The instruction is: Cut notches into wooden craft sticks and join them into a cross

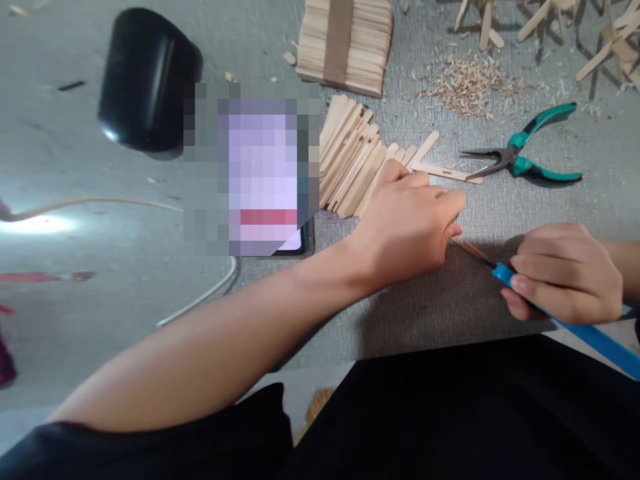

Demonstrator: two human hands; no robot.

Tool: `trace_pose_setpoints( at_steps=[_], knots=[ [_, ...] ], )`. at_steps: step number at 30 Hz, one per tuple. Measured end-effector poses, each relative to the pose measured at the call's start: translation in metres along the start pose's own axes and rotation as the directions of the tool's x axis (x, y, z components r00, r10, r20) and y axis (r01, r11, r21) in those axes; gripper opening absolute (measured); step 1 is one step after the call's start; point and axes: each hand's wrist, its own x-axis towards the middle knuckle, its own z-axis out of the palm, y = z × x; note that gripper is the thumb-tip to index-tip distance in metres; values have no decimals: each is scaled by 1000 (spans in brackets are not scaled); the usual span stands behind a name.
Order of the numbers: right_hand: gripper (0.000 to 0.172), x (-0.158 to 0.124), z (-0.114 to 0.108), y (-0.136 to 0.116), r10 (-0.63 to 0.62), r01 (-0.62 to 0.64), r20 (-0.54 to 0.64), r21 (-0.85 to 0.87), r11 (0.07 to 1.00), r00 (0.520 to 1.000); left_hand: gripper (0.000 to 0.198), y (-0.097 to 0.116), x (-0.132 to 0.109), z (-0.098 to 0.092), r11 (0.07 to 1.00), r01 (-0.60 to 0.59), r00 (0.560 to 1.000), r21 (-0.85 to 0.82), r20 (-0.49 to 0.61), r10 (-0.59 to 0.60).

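My left hand [410, 223] is closed around a wooden craft stick [470, 248], whose end sticks out to the right past my fingertips. In my right hand [570, 273] is a long blue cutter knife [505, 274], its dark tip at the protruding end of the stick. The blade itself is too small to make out clearly. Just beyond my left hand lie a pile of loose craft sticks [350, 157] and a slotted stick [443, 172] with another stick across its end. Green-handled long-nose pliers [513, 155] lie spread open, one jaw tip over the slotted stick.
A banded bundle of craft sticks [367, 47] lies at the back, near a heap of wood chips [465, 83]. Assembled stick pieces [613, 43] stand back right. Left are a black rounded object [147, 80], a partly blurred phone [263, 160], a white cable [207, 297] and a brush [45, 276].
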Motion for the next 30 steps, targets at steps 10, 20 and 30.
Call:
trace_pose_setpoints(
  at_steps=[10,20,30],
  knots=[
    [32,24,11,12,-199,200,18,-133,971,980,14,-2,-2,0,1000,-15,1000,6,-12,15],
    [30,21,17,10,-202,198,-26,-108,974,979,15,-1,-3,-1,999,-14,1000,29,-5,14],
    [31,26,15,10,-210,209,-2,-94,973,978,25,-2,-4,-4,998,-23,1000,59,21,22]
  ],
)
